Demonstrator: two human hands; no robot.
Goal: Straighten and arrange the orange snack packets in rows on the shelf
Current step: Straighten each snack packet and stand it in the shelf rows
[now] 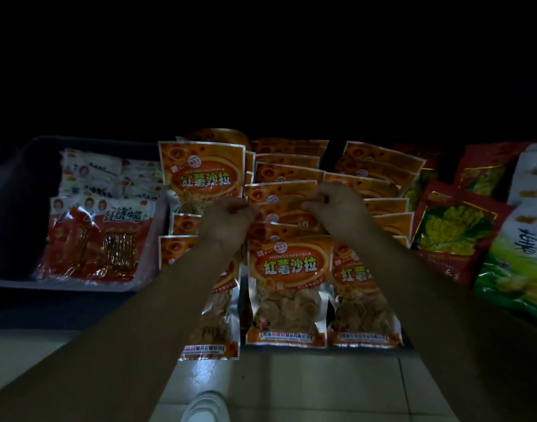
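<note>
The orange packet [287,215] in hand lies in the middle row, about halfway back from the front edge of the shelf [63,312], overlapped by its neighbours. It looks light: a thin glossy film pouch with brittle crisps inside, probably slippery and easy to crush, so the flat top seam is the safest hold. Both grips are closed there, left hand [227,219] and right hand [337,208] each pinching a top corner. More orange snack packets [288,269] fill the rows alongside, with red packets [99,239] toward the left end.
</note>
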